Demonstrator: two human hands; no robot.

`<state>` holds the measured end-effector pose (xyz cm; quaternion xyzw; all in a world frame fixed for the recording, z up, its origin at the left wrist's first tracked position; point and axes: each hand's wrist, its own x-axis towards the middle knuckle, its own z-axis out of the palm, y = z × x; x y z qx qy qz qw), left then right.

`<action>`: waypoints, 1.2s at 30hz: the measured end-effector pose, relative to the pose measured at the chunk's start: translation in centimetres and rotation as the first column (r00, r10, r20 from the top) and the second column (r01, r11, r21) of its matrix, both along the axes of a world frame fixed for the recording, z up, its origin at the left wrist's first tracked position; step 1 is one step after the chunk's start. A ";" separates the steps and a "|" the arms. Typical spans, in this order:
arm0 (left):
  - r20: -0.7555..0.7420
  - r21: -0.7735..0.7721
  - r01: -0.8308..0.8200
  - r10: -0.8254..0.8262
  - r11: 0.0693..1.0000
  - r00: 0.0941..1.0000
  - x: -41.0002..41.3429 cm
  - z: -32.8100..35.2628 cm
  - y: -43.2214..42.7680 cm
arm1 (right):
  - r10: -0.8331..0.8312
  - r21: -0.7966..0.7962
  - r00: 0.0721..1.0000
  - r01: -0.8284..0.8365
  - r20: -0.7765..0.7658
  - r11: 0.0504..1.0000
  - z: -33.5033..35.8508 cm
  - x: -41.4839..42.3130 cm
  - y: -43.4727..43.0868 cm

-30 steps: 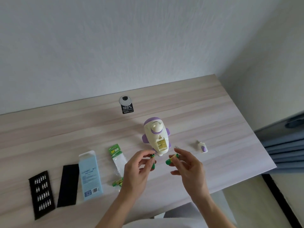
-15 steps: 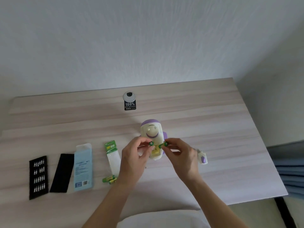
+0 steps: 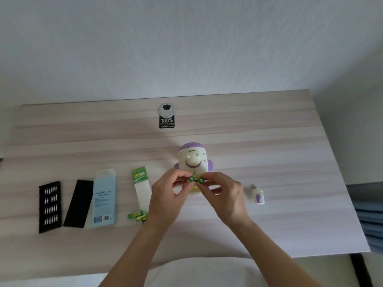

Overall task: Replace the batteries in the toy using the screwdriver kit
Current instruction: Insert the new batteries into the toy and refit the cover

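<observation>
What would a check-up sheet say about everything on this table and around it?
Surface: pale wood table, round grommet near its back edge.
Job's things: purple and cream toy; bit tray, black pad, blue case at left; small cover at right.
Clutter: battery packaging, loose green batteries, black sticker.
Hands: left hand pinches left-hand battery, right hand pinches right-hand battery, in front of the toy.
Cables: nothing seen.
Surroundings: white wall behind, blue fabric at right.

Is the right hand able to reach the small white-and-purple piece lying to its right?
Probably yes: nothing stands between the right hand and the small white-and-purple piece on the wooden table. But its fingers pinch a green battery, so the grip is occupied.
</observation>
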<state>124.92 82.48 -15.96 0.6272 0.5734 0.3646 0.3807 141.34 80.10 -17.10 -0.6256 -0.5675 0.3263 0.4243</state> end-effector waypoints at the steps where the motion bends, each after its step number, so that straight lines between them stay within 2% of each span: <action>1: -0.002 -0.003 0.001 -0.001 1.000 1.000 0.0 -0.1 0.0 | 0.010 0.017 1.000 -0.010 0.023 1.000 -0.1 0.0 0.0; 6: -0.025 0.016 0.029 -0.028 0.999 0.999 0.0 -0.5 0.2 | 0.010 0.086 0.996 -0.018 0.092 0.996 -0.2 0.1 0.2; 16: -0.121 0.090 0.133 -0.122 0.987 0.985 0.1 -1.4 0.2 | -0.003 0.069 0.988 -0.007 0.151 0.998 -0.6 0.0 -0.2; 25: -0.173 0.061 0.082 -0.070 0.995 0.982 0.4 -2.0 0.2 | 0.005 0.038 0.960 -0.016 0.281 0.999 -1.6 -0.4 0.4; 36: -0.164 0.037 0.067 -0.060 0.997 0.985 0.1 -2.2 -0.3 | 0.021 0.031 0.953 -0.032 0.304 0.999 -1.6 -0.3 0.2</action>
